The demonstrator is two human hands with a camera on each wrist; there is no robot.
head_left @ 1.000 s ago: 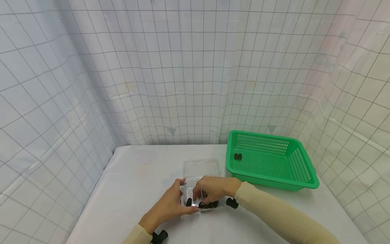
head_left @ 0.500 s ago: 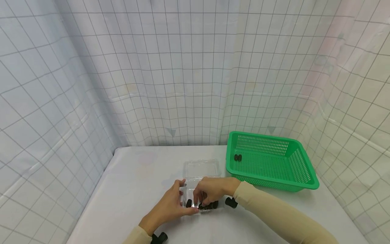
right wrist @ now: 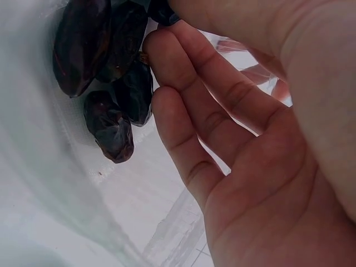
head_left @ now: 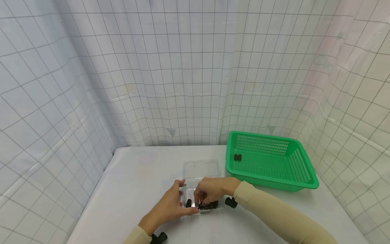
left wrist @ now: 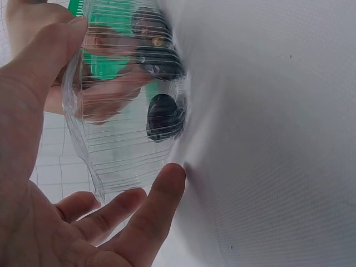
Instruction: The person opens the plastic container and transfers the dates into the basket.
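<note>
A clear plastic clamshell container [head_left: 189, 194] lies with its lid [head_left: 201, 168] folded back on the white table. My left hand [head_left: 171, 204] holds its near left corner, the thumb along the front rim and the fingers by the left side. Several dark, wrinkled dates [right wrist: 114, 125] lie inside along the near wall. My right hand [head_left: 212, 189] reaches down into the container; thumb and fingertips pinch a date [right wrist: 161, 11], mostly hidden at the top of the right wrist view. One separate date [head_left: 188, 203] lies near the left end.
A green plastic basket [head_left: 272, 184] with slotted walls stands at the right, just behind the right forearm. Two dates [head_left: 238, 157] lie side by side at its left end. White gridded curtains [head_left: 195, 84] surround the table [head_left: 146, 169] at the back and sides.
Both hands stay nearly where they were at the container. The right fingers shift only very slightly among the dates.
</note>
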